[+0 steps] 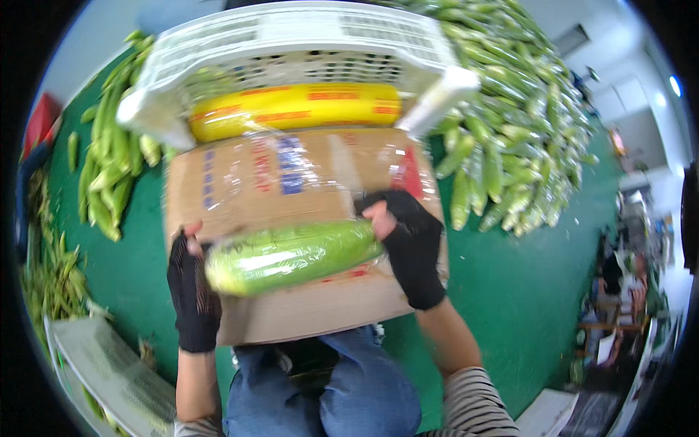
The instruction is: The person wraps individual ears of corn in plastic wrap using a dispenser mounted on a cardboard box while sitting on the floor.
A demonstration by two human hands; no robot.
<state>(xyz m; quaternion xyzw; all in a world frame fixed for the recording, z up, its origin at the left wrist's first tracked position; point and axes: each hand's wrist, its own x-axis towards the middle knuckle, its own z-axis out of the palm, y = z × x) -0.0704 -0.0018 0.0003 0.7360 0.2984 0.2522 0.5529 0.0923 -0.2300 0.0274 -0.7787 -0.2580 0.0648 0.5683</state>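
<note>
Between my hands is an ear of corn (295,257) in green husk, with shiny clear film around it. It is held over a cardboard box (256,319) in front of my knees, slightly tilted with its right end higher. My right hand (412,246), in a black fingerless glove, grips the right end. At the pale left end, my left hand (194,289), gloved the same way, holds the corn; its fingers are mostly hidden. Across the far side of the box lies a roll of yellow plastic film (295,109) with red print.
A white plastic crate (300,33) stands on its side behind the roll. Film-wrapped corn is heaped on the green floor (519,273) at right (513,131); more corn ears (112,158) lie at left. A pale crate (104,366) sits lower left. A person (628,273) is far right.
</note>
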